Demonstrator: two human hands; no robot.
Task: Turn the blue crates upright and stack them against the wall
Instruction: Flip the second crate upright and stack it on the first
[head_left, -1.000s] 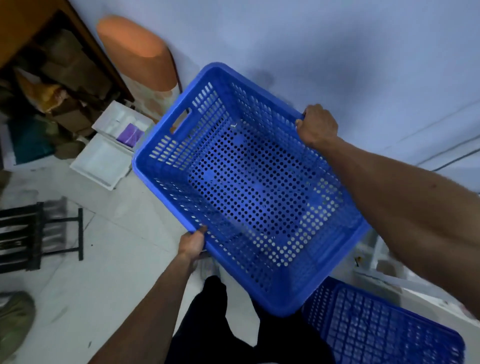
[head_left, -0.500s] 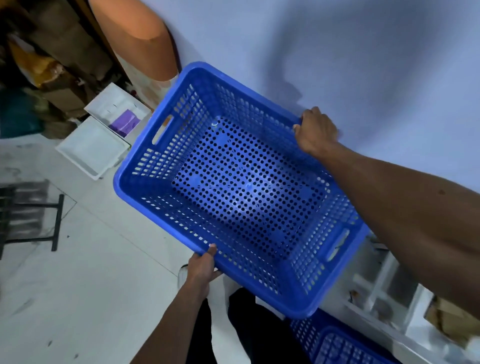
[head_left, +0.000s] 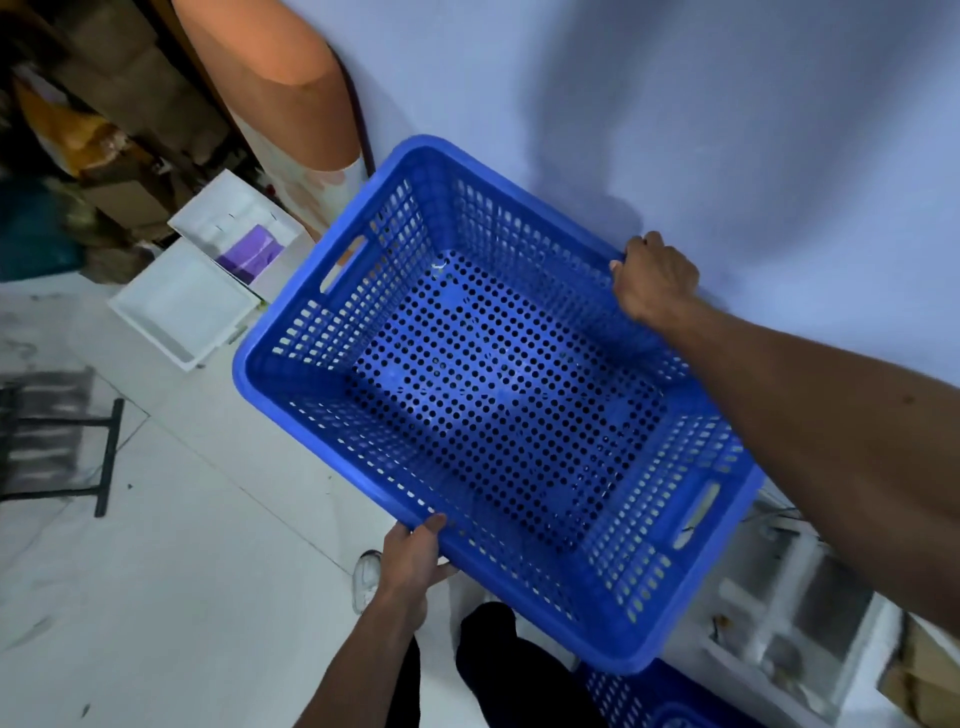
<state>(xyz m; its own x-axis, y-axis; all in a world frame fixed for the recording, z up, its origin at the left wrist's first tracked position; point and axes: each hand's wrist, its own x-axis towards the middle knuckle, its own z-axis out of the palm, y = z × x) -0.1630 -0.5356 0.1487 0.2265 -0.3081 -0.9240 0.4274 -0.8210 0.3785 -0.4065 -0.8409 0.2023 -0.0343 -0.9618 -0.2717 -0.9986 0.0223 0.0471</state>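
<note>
Facing up toward the camera, the open top of a perforated blue crate (head_left: 498, 395) is seen, and the crate is held somewhat tilted by both hands, close beside the pale wall (head_left: 675, 104). Its far long rim, on the wall side, is gripped by the right hand (head_left: 655, 280), whose fingers (head_left: 631, 254) are curled over the edge. Its near long rim is gripped by the left hand (head_left: 415, 558), with the thumb laid on top of the rim and the remaining digits hidden beneath it. Whether the crate touches the wall cannot be told. A second blue crate (head_left: 660, 699) is partly seen below the held one, at the bottom edge of the view. White trays (head_left: 182, 312) are laid on the tiled floor (head_left: 182, 597) to the left, beside an orange-topped cylinder (head_left: 291, 88) stood against the wall.
</note>
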